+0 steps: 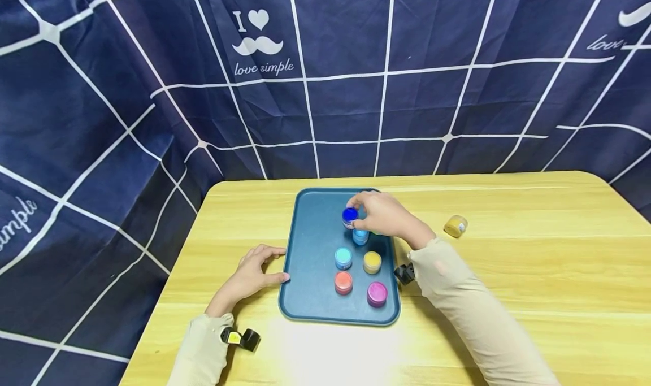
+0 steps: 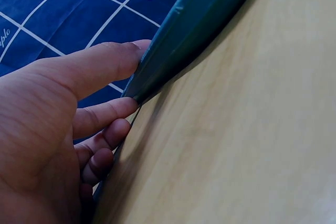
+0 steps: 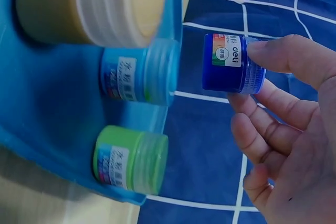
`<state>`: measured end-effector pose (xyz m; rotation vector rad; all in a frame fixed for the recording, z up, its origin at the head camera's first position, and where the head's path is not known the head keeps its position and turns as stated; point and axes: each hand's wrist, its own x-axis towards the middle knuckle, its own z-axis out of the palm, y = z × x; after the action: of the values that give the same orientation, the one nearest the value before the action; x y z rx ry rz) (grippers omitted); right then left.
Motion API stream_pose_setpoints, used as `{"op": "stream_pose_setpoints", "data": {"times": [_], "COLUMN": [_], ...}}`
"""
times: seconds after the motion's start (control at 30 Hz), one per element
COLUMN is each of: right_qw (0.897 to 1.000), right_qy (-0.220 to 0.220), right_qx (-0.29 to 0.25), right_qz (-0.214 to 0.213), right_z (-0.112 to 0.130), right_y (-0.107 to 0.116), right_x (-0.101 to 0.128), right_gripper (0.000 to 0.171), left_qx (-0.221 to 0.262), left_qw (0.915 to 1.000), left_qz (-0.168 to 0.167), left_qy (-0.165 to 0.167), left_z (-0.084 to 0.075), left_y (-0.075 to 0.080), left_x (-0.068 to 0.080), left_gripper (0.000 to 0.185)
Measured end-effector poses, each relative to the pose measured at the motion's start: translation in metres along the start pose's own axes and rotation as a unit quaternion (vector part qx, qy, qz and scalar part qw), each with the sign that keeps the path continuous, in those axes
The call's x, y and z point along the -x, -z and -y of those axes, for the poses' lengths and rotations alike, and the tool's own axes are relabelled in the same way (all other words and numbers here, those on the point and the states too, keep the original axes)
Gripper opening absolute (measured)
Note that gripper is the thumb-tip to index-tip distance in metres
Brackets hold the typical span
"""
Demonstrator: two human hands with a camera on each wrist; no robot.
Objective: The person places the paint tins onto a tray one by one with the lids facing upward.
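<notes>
Between thumb and fingers my right hand (image 1: 385, 215) pinches a small dark blue paint jar (image 3: 223, 80), held above the far part of the blue-green tray (image 1: 315, 216). Its label reads "deli" in the right wrist view. Just under it stand a light blue paint jar (image 1: 360, 238) and a green paint jar (image 3: 140, 161), the latter mostly hidden by the hand in the head view. My left hand (image 1: 250, 274) lies at the tray's left side. There the thumb touches the rim and the index fingertip meets the edge, spread apart from each other.
Nearer on the tray stand a turquoise jar (image 1: 343, 257), a yellow jar (image 1: 372, 262), a coral jar (image 1: 343, 282) and a magenta jar (image 1: 377, 294). Off the tray, another yellow jar (image 1: 455, 226) lies tipped on the wooden table (image 1: 534, 250). Dark blue checked cloth (image 1: 346, 109) hangs behind.
</notes>
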<state>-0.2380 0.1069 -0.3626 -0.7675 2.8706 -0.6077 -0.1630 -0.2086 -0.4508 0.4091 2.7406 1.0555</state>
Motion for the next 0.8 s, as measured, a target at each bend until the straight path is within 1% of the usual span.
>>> {"op": "stream_pose_setpoints", "data": {"times": [0.17,0.37,0.57,0.8], "right_qw": [1.0,0.999,0.998,0.997], "right_qy": [-0.002,-0.015,-0.014,-0.017], "right_qx": [0.003,0.004,0.003,0.019], "right_qz": [0.022,0.048,0.06,0.071], "right_z": [0.005,0.009,0.009,0.009], "right_y": [-0.004,-0.008,-0.013,-0.019], "right_x": [-0.005,-0.011,-0.017,-0.022], "right_gripper": [0.035,0.036,0.036,0.035], "left_qx": [0.0,0.004,0.005,0.004], "left_qw": [1.0,1.0,1.0,1.0], "left_qz": [-0.001,0.0,-0.001,-0.001], "left_qy": [-0.001,0.002,0.0,-0.003], "left_z": [0.001,0.002,0.003,0.002], "left_y": [0.0,-0.001,-0.001,0.0], "left_x": [0.001,0.0,0.0,0.001], "left_gripper": [0.057,0.057,0.057,0.058]}}
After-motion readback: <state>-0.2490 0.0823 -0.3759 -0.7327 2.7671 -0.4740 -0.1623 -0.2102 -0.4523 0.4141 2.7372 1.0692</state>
